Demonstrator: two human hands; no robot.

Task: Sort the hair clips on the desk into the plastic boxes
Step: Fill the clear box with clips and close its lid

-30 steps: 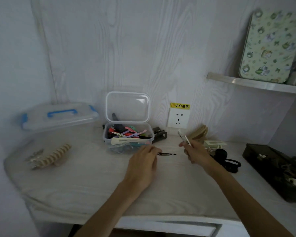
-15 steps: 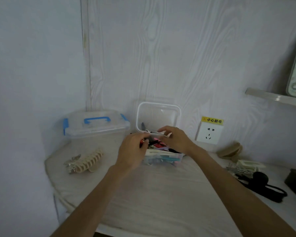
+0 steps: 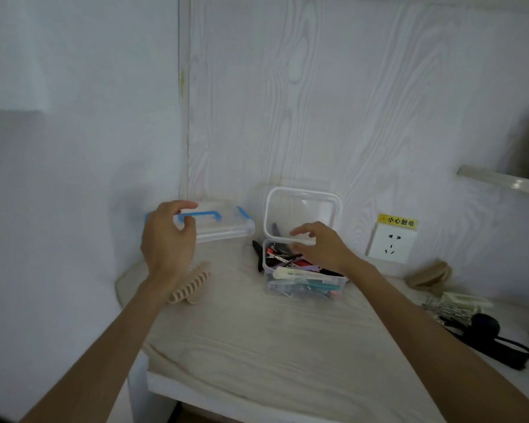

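Both my hands empty, hovering at the two plastic boxes along the desk's back edge

My left hand (image 3: 168,239) is loosely curled, holding nothing, just in front of the closed clear box with the blue handle (image 3: 223,224) near the back left corner — its lid looks stiff and light, best taken at the blue handle. My right hand (image 3: 321,248) hangs relaxed and empty over the small open clear box of mixed colourful hair clips (image 3: 303,276). The beige ribbed claw clip (image 3: 190,288) near the desk's (image 3: 257,346) left edge seems light, rigid, springy — I'd pinch it across the body.
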